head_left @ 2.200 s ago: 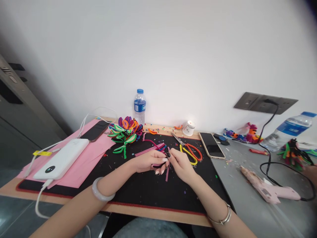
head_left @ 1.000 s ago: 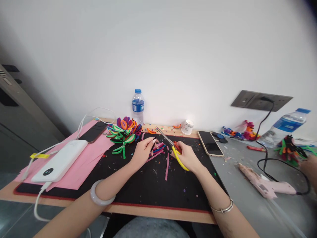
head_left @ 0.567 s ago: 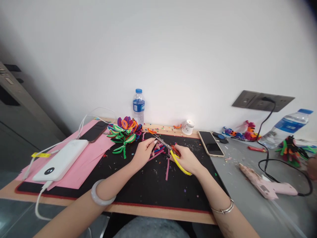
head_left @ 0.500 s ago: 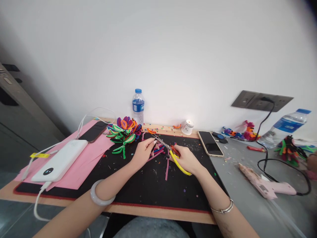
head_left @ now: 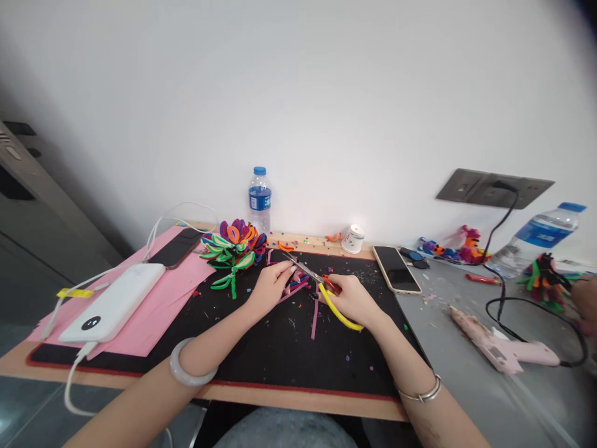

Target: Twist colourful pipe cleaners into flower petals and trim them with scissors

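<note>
Near mid-frame, the right hand grips yellow-and-red-handled metal scissors, the left hand pinches something unclear, and a thin pink strip looks unused, right of a seemingly shaped, multicoloured fuzzy-stem bouquet.

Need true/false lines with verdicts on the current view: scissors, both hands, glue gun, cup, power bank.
1. The right hand holds the scissors. True.
2. The left hand is by the glue gun. False: the left hand is beside the scissors' blades; the glue gun lies on the grey table.
3. The cup stands beyond the mat, near the wall. True.
4. The power bank has nothing plugged in. False: a white cable runs into the near end of the power bank.
5. The power bank lies on pink paper. True.
</note>
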The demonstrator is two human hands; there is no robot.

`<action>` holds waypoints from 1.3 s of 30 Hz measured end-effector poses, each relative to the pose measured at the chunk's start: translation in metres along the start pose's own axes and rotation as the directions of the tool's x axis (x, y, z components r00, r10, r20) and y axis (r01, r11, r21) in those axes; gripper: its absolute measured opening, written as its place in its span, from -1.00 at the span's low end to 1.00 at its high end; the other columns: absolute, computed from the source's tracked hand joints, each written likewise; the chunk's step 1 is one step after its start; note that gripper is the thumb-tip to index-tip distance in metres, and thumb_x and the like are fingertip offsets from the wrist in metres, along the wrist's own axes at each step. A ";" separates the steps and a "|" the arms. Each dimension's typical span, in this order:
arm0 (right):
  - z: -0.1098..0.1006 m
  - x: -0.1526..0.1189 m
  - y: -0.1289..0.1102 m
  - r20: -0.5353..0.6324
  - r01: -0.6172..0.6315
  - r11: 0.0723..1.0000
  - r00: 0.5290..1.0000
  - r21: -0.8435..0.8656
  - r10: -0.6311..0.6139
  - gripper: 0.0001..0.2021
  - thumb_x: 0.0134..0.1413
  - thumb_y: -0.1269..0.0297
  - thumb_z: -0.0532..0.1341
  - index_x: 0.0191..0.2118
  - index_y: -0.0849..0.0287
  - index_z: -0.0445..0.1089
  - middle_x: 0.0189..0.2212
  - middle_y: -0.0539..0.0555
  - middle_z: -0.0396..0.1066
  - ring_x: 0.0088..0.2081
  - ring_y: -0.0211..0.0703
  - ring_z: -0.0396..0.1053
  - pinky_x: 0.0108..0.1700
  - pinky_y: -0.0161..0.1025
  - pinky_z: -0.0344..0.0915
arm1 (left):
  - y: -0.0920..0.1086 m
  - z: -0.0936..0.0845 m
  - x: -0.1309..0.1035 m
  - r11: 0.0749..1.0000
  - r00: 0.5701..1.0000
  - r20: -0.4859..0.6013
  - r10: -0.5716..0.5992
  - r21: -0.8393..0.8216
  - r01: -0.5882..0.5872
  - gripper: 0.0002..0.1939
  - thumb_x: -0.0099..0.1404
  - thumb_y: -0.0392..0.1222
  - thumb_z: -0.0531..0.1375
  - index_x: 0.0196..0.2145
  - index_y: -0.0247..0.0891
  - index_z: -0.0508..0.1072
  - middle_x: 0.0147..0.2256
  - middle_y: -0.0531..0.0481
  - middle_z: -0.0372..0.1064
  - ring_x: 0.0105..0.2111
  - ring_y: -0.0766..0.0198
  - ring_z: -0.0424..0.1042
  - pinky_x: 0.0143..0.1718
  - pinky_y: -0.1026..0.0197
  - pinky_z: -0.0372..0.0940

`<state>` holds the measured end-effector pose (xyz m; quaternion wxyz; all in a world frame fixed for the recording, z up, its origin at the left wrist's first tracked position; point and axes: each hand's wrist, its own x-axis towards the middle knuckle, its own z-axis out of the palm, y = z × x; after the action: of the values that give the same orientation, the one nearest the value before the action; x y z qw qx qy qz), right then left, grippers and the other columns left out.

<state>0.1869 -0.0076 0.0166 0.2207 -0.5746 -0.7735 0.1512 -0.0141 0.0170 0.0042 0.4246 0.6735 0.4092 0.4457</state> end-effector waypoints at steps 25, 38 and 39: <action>-0.009 -0.002 -0.003 0.204 0.098 0.961 0.967 0.260 -0.154 -0.79 -0.17 0.22 0.18 -0.61 0.21 0.17 -0.62 -0.15 -0.09 -0.56 -0.37 -0.13 -0.56 -0.40 -0.14 | -0.013 -0.023 0.004 0.730 0.777 0.627 -0.058 -0.504 0.461 -0.64 -0.01 0.04 0.27 -0.54 -0.34 0.32 -0.74 0.15 0.09 -0.69 0.42 0.12 -0.55 0.27 0.19; -0.007 0.003 -0.002 0.126 -0.117 0.956 0.988 0.268 0.086 -0.67 -0.10 0.06 0.09 -0.64 0.21 0.14 -0.65 -0.11 -0.10 -0.58 -0.36 -0.11 -0.59 -0.38 -0.15 | -0.001 -0.008 0.006 0.960 0.967 -0.018 0.254 0.123 -0.250 -0.60 0.09 -0.17 0.23 -0.09 -0.23 0.32 -0.14 -0.09 0.29 -0.16 0.15 0.29 -0.21 0.17 0.27; -0.007 0.003 -0.002 0.130 -0.125 0.955 0.987 0.269 0.092 -0.67 -0.10 0.05 0.10 -0.64 0.21 0.14 -0.65 -0.11 -0.10 -0.58 -0.36 -0.10 -0.59 -0.38 -0.15 | -0.002 -0.009 0.005 0.921 0.947 -0.026 0.319 0.243 -0.303 -0.64 0.12 -0.19 0.21 -0.09 -0.23 0.32 -0.15 -0.09 0.30 -0.14 0.15 0.29 -0.15 0.13 0.25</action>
<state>0.1878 -0.0053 0.0240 0.2448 -0.5700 -0.7236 0.3025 -0.0216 0.0245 0.0062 0.2518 0.7608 0.3606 0.4773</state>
